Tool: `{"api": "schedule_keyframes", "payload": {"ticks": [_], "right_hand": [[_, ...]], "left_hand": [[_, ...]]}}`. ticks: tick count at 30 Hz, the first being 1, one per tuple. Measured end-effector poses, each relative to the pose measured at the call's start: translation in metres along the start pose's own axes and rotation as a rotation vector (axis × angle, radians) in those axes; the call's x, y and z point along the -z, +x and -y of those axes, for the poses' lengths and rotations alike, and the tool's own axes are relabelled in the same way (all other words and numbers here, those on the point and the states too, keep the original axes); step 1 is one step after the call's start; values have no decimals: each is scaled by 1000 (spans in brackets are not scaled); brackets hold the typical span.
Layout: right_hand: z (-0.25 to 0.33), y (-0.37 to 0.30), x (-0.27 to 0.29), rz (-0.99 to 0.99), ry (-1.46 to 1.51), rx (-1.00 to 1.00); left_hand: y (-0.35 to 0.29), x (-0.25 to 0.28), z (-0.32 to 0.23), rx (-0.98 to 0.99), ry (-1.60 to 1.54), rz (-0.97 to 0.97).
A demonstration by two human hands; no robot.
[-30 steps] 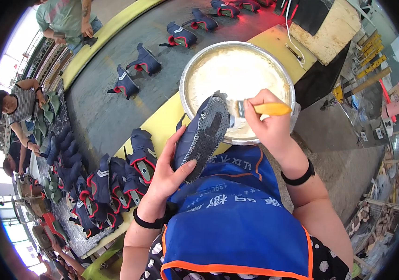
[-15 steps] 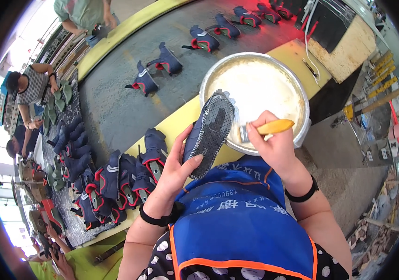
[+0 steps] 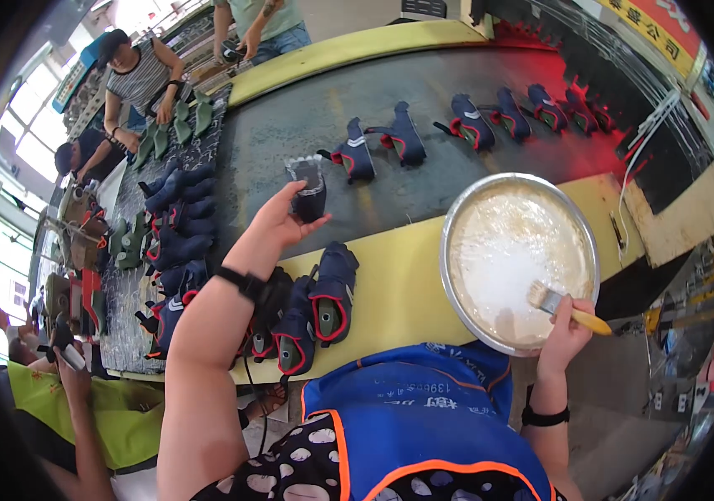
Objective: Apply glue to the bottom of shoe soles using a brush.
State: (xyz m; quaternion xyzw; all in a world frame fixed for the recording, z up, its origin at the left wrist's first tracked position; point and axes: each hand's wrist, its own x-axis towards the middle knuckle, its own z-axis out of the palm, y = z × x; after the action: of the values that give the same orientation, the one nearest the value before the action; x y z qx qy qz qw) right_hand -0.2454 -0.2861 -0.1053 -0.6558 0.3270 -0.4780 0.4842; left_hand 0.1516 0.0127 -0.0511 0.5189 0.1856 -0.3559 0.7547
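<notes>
My left hand (image 3: 283,219) reaches out over the dark conveyor belt (image 3: 269,142), closed on a navy shoe upper (image 3: 312,199) with its thumb on the upper's stitched underside. On the right, my right hand (image 3: 567,338) grips a paintbrush (image 3: 551,301) by its yellow wooden handle. The pale bristles hang over a round metal basin (image 3: 447,271) of milky white liquid. Whether they touch the liquid I cannot tell. Beyond my left hand, several navy shoes with red linings (image 3: 355,154) stand in a row along the belt, running toward a red glow.
Between me and the belt runs a yellow ledge (image 3: 398,280), with a few navy shoes (image 3: 332,292) on its left part. More shoes (image 3: 181,242) and green shoe lasts (image 3: 152,138) cover the bench at left. Co-workers stand across the belt and at left. A white cable (image 3: 624,200) hangs at right.
My left hand has carried the shoe upper away from the basin, forward and left over the belt. My right hand has moved right and down with the brush. The whole view has shifted.
</notes>
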Motion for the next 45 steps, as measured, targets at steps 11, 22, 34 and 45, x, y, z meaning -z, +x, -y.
{"api": "schedule_keyframes", "payload": {"ticks": [11, 22, 34, 45], "right_hand": [[10, -5, 3, -21, -28, -31], [10, -1, -3, -37, -55, 33], [9, -8, 9, -72, -16, 53], [47, -12, -14, -74, 46, 91]], "left_hand": [[194, 106, -12, -292, 1185, -421], [-12, -43, -6, -388, 2088, -5], [-127, 3, 179, -778, 2114, -352], [-152, -9, 178, -808, 1767, 61]]}}
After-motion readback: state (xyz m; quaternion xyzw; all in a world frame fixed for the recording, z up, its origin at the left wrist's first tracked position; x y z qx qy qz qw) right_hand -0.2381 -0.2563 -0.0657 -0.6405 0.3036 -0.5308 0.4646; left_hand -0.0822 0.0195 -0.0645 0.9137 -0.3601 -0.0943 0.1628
